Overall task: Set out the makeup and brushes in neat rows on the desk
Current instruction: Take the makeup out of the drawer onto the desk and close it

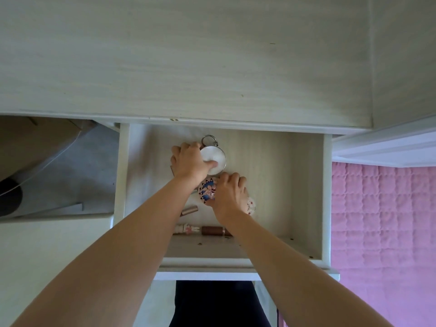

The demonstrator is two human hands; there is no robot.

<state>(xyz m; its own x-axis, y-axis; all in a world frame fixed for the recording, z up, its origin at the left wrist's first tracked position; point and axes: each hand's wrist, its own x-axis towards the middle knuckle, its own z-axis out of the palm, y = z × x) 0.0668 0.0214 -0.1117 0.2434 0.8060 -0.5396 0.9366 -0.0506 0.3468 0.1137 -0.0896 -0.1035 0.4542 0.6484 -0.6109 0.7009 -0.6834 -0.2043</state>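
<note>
Both my arms reach down into the open drawer [304,185], which is pulled out from under the table [188,67]; the table top above it shows bare wood in this view, so by my reckoning none of the makeup has been laid out there yet. My left hand [191,161] sits over the round white compact [215,159], my thumb pressed on its lid and my other fingers curled round its left rim, so it is clamped in my grip. A metal ring [208,140] lies just beyond the compact toward the back of the drawer; I cannot tell whether it is joined to it. My right hand [230,194] is nearer to me and just to the right, its fingers curled over the patterned case [208,191] with the red and blue design, which lies right below the compact, nearly touching it. Something pale with small printed marks [251,205] peeks out from under my right palm; I cannot tell what it is. Nearer the drawer front, on my left side, lie a rose-gold tube [190,210], a small white figure-topped stick [186,229] and a brown tube [213,230], their long axes running roughly left to right. What matters next, I judge, is that the table lies up and away from both hands, so each held piece must be lifted clear of the drawer wall and carried forward.
</note>
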